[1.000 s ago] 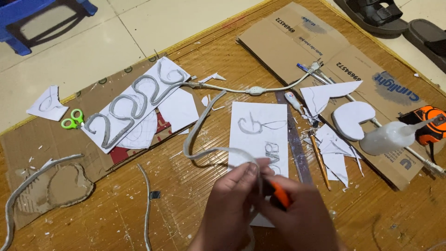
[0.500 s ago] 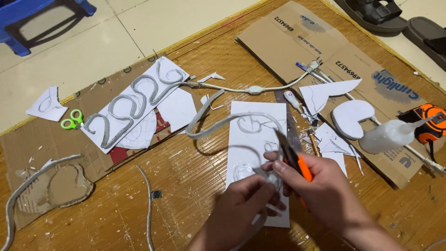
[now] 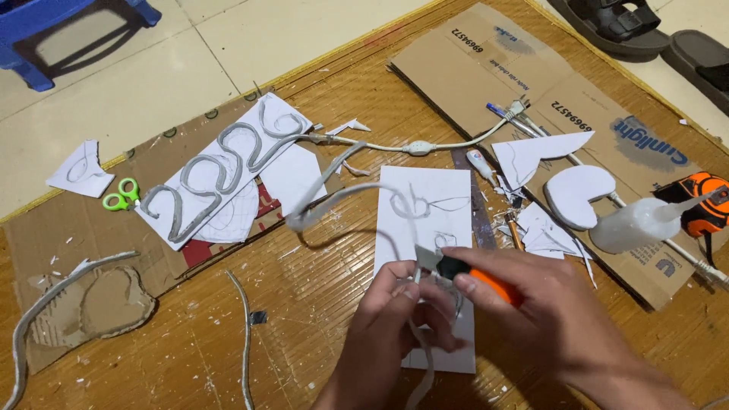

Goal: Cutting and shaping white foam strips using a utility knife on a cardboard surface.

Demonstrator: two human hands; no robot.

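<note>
My right hand (image 3: 531, 311) grips an orange-handled utility knife (image 3: 474, 277), its blade end pointing left at a grey-white flexible strip (image 3: 345, 201). My left hand (image 3: 391, 326) pinches that strip where it meets the blade, over a white sheet with pencil outlines (image 3: 425, 205). The strip loops up to the left and hangs down between my hands. Both hands are low in the middle of the view.
A white card with grey shaped strip figures (image 3: 224, 167) lies left, with green scissors (image 3: 120, 193) beside it. Flat cardboard (image 3: 531, 68), paper offcuts (image 3: 535, 156), a clear glue bottle (image 3: 634, 224), an orange tape measure (image 3: 702, 201) and a white cable (image 3: 421, 146) lie right. Sandals (image 3: 615, 23) sit beyond.
The knife has swung from pointing up to lying level, blade to the left. My left hand has taken the strip at the blade, and the strip's loop has shifted.
</note>
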